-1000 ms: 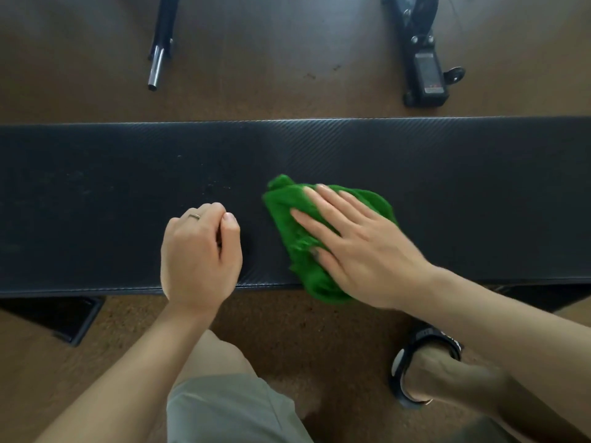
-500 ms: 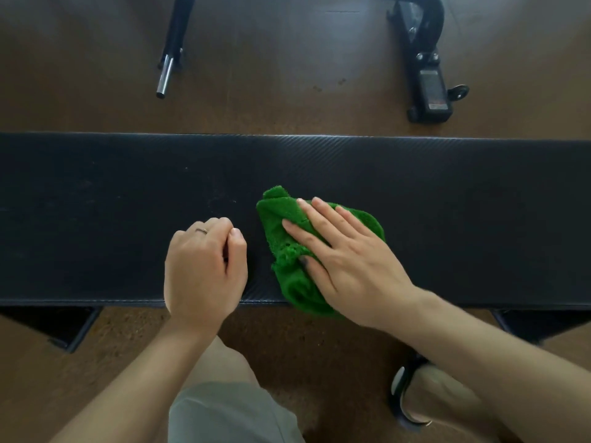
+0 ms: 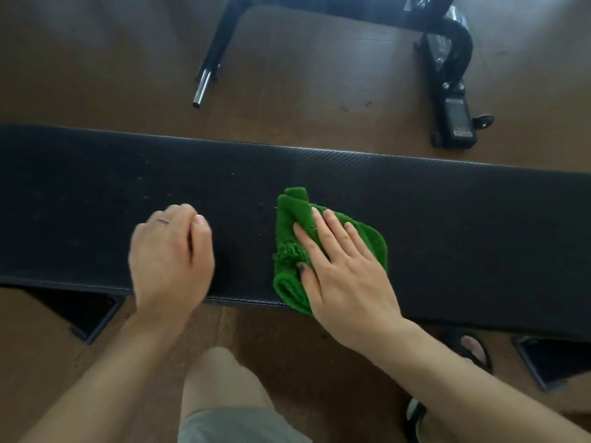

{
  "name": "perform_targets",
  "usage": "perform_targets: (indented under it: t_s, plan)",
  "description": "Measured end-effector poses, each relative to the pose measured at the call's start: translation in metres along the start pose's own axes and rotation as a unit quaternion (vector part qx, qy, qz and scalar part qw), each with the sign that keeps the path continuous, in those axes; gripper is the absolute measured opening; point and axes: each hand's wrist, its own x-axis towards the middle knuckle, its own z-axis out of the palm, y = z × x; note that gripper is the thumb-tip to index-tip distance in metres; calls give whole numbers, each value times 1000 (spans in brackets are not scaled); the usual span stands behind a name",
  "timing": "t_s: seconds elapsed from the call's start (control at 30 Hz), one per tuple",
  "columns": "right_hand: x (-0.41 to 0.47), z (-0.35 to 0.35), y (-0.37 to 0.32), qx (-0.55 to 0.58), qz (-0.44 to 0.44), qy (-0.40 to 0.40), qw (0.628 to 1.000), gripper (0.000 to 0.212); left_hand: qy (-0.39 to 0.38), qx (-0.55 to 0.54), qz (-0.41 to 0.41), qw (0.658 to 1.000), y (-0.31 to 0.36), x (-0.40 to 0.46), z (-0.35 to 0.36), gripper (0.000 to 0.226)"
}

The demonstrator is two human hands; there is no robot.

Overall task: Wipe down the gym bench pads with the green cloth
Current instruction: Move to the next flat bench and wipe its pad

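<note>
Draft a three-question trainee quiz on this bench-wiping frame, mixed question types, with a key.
1. True or false: the right hand lies with straight fingers on top of the green cloth.
2. Multiple choice: the left hand is A) gripping the cloth, B) resting curled on the bench pad and holding nothing, C) lifted off the pad.
3. Fill in: part of the cloth hangs over the pad's ____ edge.

Key: 1 true; 2 B; 3 near (the edge closest to the person).
</note>
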Motion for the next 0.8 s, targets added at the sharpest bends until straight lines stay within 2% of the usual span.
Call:
perform_targets:
  t_s: [0.1,0.17,0.33,0.4,0.5,0.6,0.7,0.8]
  plan:
    - [27,-5,9,-13,-36,-10,999,59,-5,14,-77,997,-23,8,4,36]
    - [67,-5,13,-17,-40,4,999,58,-3,29,-88,996,-25,8,11,37]
    - [151,-3,-5,4,63,18,998,58,-10,36,-89,995,-27,7,12,37]
    - [137,-2,-11,16,63,21,998,58,-10,40,-81,996,-28,6,13,37]
    - [70,6,-33,20,33,45,998,59,-14,36,-78,996,-25,5,12,36]
    - [20,14,-58,26,-3,8,1000,59,-26,59,-72,995,-29,6,13,35]
    - [31,12,-53,24,-29,7,999,58,-29,68,-64,995,-29,5,12,33]
    - [84,10,-43,25,-52,15,998,58,-30,64,-68,995,-29,5,12,33]
